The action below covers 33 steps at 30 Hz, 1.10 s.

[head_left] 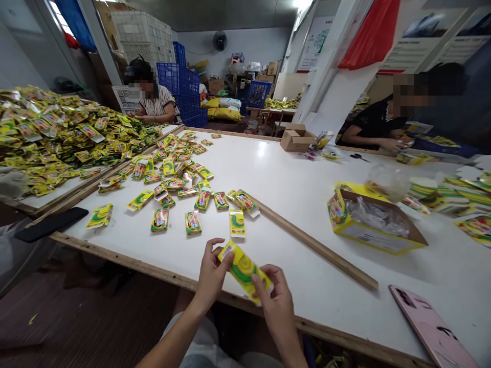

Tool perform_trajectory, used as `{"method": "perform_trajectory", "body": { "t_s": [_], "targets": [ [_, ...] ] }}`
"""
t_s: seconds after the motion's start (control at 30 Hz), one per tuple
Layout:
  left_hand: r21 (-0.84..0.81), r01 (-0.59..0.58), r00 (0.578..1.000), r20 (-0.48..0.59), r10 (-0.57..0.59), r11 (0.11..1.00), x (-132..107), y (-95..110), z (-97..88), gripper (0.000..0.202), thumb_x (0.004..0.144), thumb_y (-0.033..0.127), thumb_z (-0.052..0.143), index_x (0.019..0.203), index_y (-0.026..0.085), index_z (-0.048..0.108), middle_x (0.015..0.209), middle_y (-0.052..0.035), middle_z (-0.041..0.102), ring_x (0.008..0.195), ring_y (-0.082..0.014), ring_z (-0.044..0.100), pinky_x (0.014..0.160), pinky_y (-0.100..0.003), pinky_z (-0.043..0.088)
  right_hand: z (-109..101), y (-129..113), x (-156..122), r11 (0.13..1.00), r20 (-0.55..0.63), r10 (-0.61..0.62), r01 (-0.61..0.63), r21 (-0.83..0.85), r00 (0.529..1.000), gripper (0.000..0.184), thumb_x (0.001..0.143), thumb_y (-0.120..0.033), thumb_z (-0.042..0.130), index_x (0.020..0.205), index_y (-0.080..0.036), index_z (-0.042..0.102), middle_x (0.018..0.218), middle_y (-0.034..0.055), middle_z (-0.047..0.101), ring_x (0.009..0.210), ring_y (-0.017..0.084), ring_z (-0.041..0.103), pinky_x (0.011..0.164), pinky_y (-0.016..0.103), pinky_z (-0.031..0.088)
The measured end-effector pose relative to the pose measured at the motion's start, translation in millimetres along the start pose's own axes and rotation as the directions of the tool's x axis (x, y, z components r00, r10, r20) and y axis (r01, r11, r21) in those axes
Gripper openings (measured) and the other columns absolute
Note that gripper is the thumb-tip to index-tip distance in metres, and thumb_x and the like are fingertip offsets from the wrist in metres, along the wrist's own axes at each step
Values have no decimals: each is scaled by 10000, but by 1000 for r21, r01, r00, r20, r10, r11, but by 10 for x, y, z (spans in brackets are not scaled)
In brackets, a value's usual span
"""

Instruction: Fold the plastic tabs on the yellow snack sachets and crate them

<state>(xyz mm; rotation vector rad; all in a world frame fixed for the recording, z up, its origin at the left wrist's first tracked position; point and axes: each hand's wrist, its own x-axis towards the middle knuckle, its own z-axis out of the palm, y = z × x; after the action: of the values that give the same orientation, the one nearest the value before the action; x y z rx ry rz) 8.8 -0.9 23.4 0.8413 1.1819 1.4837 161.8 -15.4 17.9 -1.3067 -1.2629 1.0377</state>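
Between my two hands, over the table's front edge, is a small yellow and green carton [242,270], tilted with a barcode end toward the upper left. My left hand [213,268] pinches that barcode end. At the lower right end, my right hand [274,291] grips the carton between thumb and fingers. Just beyond it lies a similar yellow carton [237,223] with a white flap sticking out. More small printed boxes, such as one box [193,223] and another box [159,220], lie flat beside it, with a loose heap [176,171] of them behind.
A wooden strip [314,243] crosses the white table [291,189]. On the right are an open display box [368,225] holding clear plastic bags and a pink phone [429,327]. A dark phone [53,225] rests at the left edge. Two other people sit across, near a large carton pile [69,128].
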Motion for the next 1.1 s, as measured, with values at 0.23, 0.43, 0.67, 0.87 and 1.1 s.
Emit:
{"method": "perform_trajectory", "body": {
  "t_s": [0.23, 0.43, 0.67, 0.87, 1.1],
  "targets": [
    [33, 17, 996, 87, -20, 999, -59, -17, 62, 345, 739, 409, 721, 961, 176, 595, 760, 9, 614, 666, -124, 563, 609, -213, 452, 30, -115, 27, 972, 78, -69, 84, -219, 995, 260, 790, -430, 649, 947, -224, 631, 869, 46, 639, 714, 189, 569, 655, 307, 488],
    [-33, 63, 970, 236, -53, 997, -192, -77, 113, 544, 791, 477, 659, 1239, 250, 449, 1036, -53, 619, 843, -170, 622, 710, -256, 511, 102, -24, 159, 989, 40, 114, -117, 92, 993, 325, 726, -510, 689, 770, -214, 562, 655, 3, 598, 573, 164, 555, 503, 264, 471],
    [-103, 164, 948, 293, -128, 981, -177, -141, 43, 456, 784, 431, 682, 1134, 250, 453, 1084, -63, 628, 681, -121, 636, 605, -225, 506, -20, -62, 175, 999, 133, 12, -16, 29, 991, 433, 746, -433, 701, 1108, -216, 606, 760, -3, 596, 638, 154, 563, 586, 259, 488],
    [-64, 143, 960, 250, -123, 988, -204, -135, 80, 388, 807, 385, 652, 1110, 241, 457, 1095, -63, 626, 704, -120, 638, 606, -218, 504, -54, -130, 218, 997, 221, 46, -29, -78, 974, 393, 749, -380, 674, 1096, -199, 634, 663, -26, 532, 602, 154, 531, 558, 255, 457],
    [-3, 117, 970, 215, -113, 993, -247, -132, 73, 338, 820, 274, 577, 1132, 241, 452, 1163, -71, 598, 791, -140, 648, 662, -240, 510, -15, -191, 273, 981, 259, 65, -14, -195, 964, 340, 730, -309, 624, 1055, -212, 603, 577, -76, 430, 510, 130, 454, 474, 232, 366]
  ]
}}
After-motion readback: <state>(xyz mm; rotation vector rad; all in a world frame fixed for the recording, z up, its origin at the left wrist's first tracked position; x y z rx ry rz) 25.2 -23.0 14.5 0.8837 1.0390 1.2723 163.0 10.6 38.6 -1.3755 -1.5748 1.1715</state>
